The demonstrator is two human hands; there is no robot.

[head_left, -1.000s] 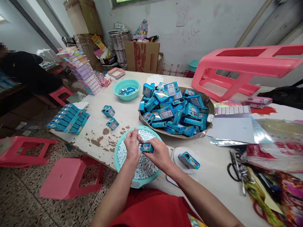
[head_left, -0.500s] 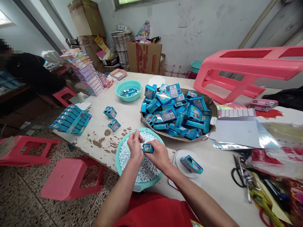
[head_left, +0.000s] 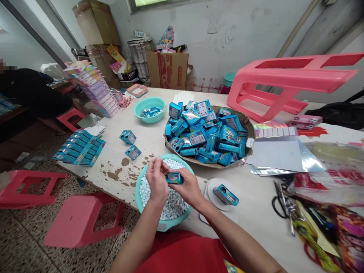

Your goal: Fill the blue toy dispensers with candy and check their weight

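Observation:
My right hand (head_left: 190, 189) grips a small blue candy tin (head_left: 174, 178) by its ends, printed side toward me. My left hand (head_left: 156, 180) is closed against the tin's left end, its fingertips pinched; what lies in them is hidden. Both hands are over a turquoise basin (head_left: 138, 197) full of small white candies (head_left: 178, 206). Just right of the basin, another blue tin (head_left: 226, 195) with a round hole in its top lies on a white disc (head_left: 211, 191). Two more tins, one a blue tin (head_left: 133, 152), stand left of the basin.
A cut-down carton (head_left: 247, 159) heaped with blue tins stands behind the basin. A turquoise bowl (head_left: 163, 113) holds blue and silver discs. Flat blue packs (head_left: 81, 148) lie at the left edge. Scissors (head_left: 280, 204) and plastic bags are at right, near an overturned pink stool (head_left: 256, 77).
The tin in my right hand has turned so that its printed side shows more fully. My left fingers have drawn in closer against it. The whole view has shifted slightly.

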